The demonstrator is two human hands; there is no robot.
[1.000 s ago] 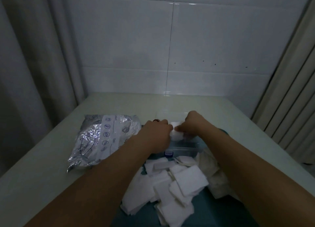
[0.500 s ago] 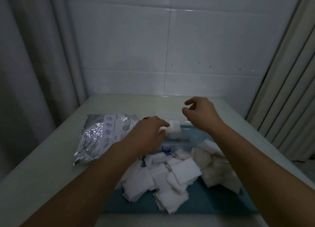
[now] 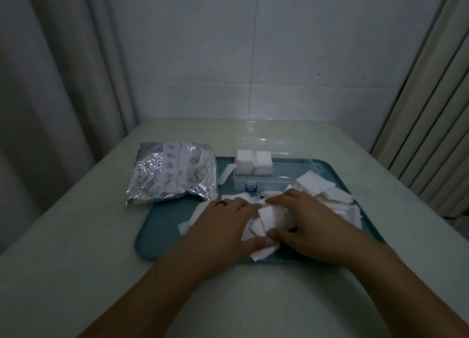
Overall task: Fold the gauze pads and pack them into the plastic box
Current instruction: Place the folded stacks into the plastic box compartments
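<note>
Head view of a pale table (image 3: pixel 76 249) set against a white tiled wall (image 3: pixel 253 58), with curtains (image 3: pixel 50 71) at either side. A teal tray (image 3: pixel 162 226) lies on the table and carries a heap of loose white gauze pads (image 3: pixel 327 198). Both hands rest on the near part of this heap. The left hand (image 3: pixel 223 226) lies palm down with fingers fairly straight, its fingertips on the pads and its thumb at the edge of a gauze pad (image 3: pixel 269 218) between the two hands. The right hand (image 3: pixel 309 221) also lies palm down over the heap, fingers extended and thumb pressed onto the same pad; neither hand is seen to curl round anything.

At the far edge of the tray stands the clear plastic box (image 3: pixel 276 183), lid (image 3: pixel 264 144) open and tilted back, a purple latch (image 3: pixel 250 186) on its near wall. Two stacks of folded gauze pads (image 3: pixel 253 163) stand side by side in its left part. A crumpled silver foil package (image 3: pixel 172 170), printed with symbols, lies to the left, its right edge overlapping the tray rim.
</note>
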